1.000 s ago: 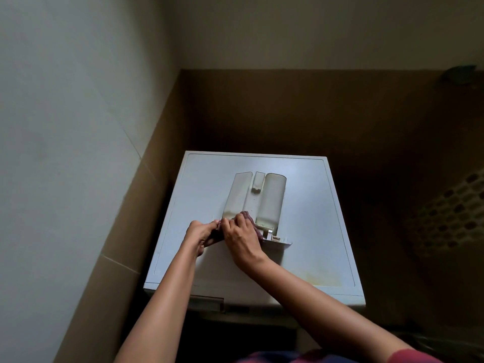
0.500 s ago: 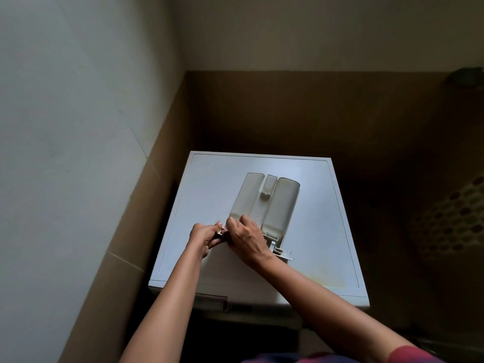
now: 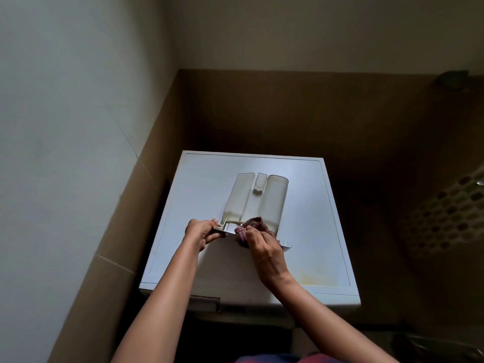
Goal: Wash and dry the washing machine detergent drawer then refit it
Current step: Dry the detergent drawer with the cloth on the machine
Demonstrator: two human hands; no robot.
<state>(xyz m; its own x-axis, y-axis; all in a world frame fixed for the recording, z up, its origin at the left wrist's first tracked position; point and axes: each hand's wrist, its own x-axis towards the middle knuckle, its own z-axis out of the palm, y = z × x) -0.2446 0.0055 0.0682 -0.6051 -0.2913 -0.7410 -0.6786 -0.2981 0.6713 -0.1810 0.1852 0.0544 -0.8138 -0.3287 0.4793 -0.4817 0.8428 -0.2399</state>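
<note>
The detergent drawer [image 3: 258, 197] lies, bottom-up it seems, on the washing machine top [image 3: 309, 231], its front panel toward me for easy wiping. My left hand [image 3: 200, 231] curls round the panel's left end to steady it. My right hand [image 3: 264, 250] pinches a reddish checked cloth [image 3: 254, 225] and presses it into the ribs behind the panel, where I judge water collects.

White detergent drawer [image 3: 272, 197] lies underside up on washing machine [image 3: 309, 218], reddish cloth [image 3: 254, 224] at its front

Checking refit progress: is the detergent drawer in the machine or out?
Out. The detergent drawer lies atop the washing machine, left hand gripping its front, right hand holding a cloth.
</note>
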